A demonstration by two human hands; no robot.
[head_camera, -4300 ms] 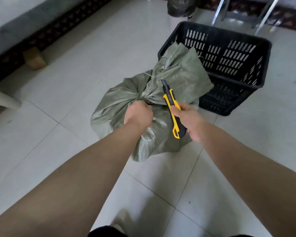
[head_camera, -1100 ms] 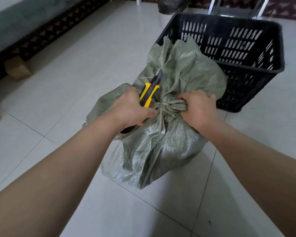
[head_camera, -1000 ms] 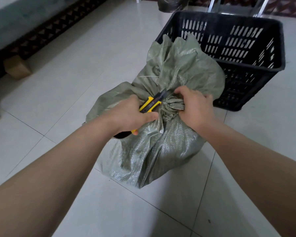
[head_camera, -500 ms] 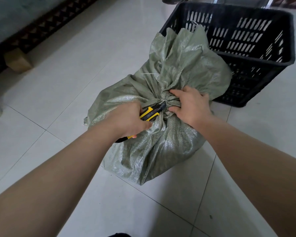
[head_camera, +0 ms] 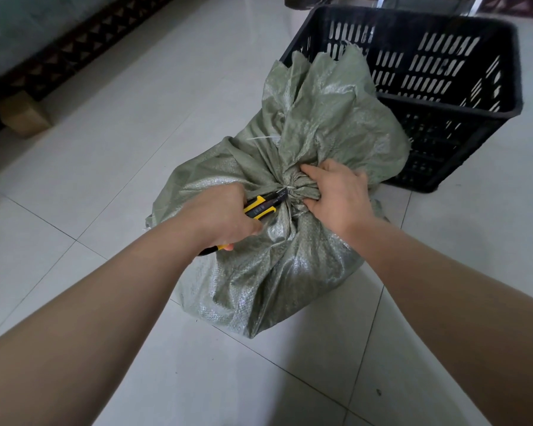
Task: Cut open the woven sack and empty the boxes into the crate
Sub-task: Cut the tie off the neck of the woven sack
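Single head-worn wide-angle view, looking forward and steeply down, close over both forearms, tiled floor [head_camera: 111, 124] filling the frame

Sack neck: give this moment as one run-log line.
left hand grips knife, tip at tie | right hand grips neck | sack tied shut, on floor | crate behind sack

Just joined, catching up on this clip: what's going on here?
A person is working on a green woven sack on the tiled floor beside a black crate. The right hand grips the sack's tied neck, while the left hand holds a yellow utility knife with its tip at the tie. The sack is not open yet.
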